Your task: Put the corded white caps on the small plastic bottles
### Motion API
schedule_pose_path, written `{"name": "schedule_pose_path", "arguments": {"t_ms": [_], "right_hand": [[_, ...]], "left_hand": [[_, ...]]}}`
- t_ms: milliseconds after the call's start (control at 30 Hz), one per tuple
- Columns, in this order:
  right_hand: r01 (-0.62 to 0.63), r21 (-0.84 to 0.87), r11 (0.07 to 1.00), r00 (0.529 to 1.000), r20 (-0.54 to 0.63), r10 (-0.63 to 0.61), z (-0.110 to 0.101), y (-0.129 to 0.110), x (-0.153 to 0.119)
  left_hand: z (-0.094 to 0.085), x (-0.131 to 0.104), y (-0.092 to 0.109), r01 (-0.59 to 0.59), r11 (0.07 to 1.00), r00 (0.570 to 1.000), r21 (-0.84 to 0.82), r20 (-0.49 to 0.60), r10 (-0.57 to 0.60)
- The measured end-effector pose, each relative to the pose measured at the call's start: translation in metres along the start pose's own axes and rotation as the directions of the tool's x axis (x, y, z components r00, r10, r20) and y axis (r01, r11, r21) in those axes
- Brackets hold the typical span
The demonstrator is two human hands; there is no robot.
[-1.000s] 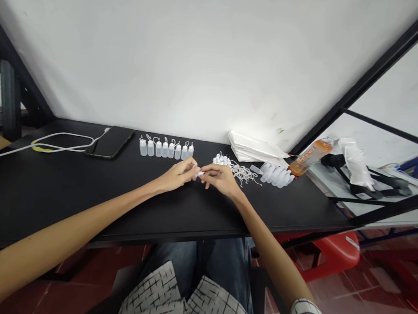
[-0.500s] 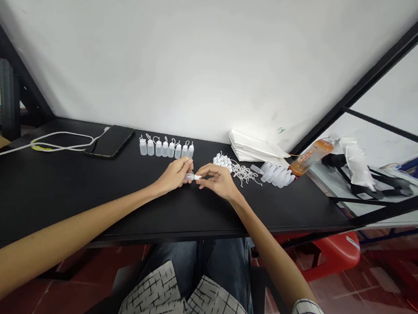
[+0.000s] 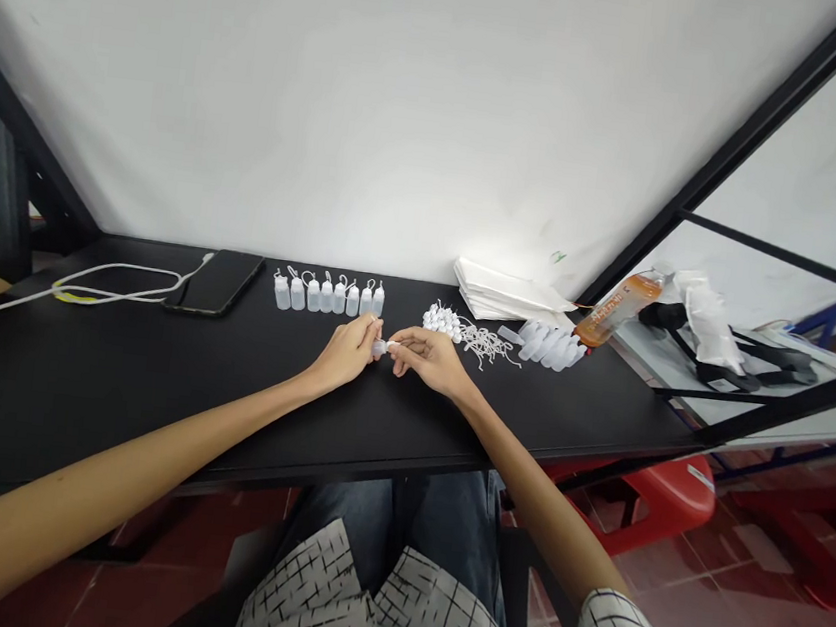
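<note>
Over the black table, my left hand (image 3: pixel 348 349) is closed around a small translucent bottle (image 3: pixel 379 347), whose top end points right. The fingers of my right hand (image 3: pixel 428 357) pinch the white tip at that end. Behind my left hand, several filled small bottles (image 3: pixel 325 295) stand upright in a row with looped straps. White caps (image 3: pixel 442 320) are heaped just behind my right hand, beside a tangle of white straps (image 3: pixel 488 342). More translucent bottles (image 3: pixel 550 347) lie on their sides farther right.
A black phone (image 3: pixel 216 283) with a white cable (image 3: pixel 121 267) lies at the left. White sheets (image 3: pixel 507 293) rest against the wall. An orange-labelled bottle (image 3: pixel 621 308) leans near the black frame. A red stool (image 3: pixel 676 499) is below at the right.
My right fingers have drawn slightly closer to my left hand and now cover more of the white tip. The whole view has shifted a little.
</note>
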State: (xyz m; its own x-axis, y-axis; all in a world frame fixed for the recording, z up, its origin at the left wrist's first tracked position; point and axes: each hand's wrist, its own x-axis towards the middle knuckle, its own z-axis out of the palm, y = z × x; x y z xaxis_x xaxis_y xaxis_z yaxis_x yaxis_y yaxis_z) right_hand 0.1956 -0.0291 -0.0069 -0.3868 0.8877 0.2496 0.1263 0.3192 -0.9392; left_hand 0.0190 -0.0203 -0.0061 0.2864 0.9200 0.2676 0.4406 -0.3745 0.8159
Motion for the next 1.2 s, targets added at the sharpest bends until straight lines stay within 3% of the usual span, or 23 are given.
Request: {"name": "schedule_pose_path", "arguments": {"t_ms": [433, 567, 700, 833, 967, 1200], "right_hand": [[0.016, 0.043, 0.999, 1.000, -0.013, -0.016, 0.001, 0.000, 0.000], [0.053, -0.027, 0.998, 0.998, -0.042, -0.054, 0.004, 0.003, -0.002], [0.157, -0.190, 0.969, 0.982, -0.075, -0.174, 0.009, 0.003, -0.004], [0.285, -0.382, 0.879, 0.940, -0.067, -0.334, 0.010, 0.004, -0.005], [0.370, -0.541, 0.755, 0.896, -0.007, -0.444, 0.010, 0.007, -0.006], [0.516, -0.695, 0.501, 0.785, 0.150, -0.600, 0.013, 0.008, -0.009]], "left_hand": [[0.000, 0.006, -0.001, 0.064, 0.995, 0.998, -0.078, -0.008, -0.065], [0.001, 0.007, -0.003, 0.089, 0.992, 0.996, -0.092, -0.022, -0.091], [0.003, 0.007, -0.004, 0.130, 0.982, 0.991, -0.138, -0.016, -0.134], [0.003, 0.008, -0.001, 0.210, 0.947, 0.977, -0.242, 0.028, -0.210], [0.000, 0.011, -0.001, 0.294, 0.891, 0.955, -0.346, 0.142, -0.260], [-0.008, 0.014, -0.005, 0.326, 0.871, 0.931, -0.367, 0.285, -0.228]]}}
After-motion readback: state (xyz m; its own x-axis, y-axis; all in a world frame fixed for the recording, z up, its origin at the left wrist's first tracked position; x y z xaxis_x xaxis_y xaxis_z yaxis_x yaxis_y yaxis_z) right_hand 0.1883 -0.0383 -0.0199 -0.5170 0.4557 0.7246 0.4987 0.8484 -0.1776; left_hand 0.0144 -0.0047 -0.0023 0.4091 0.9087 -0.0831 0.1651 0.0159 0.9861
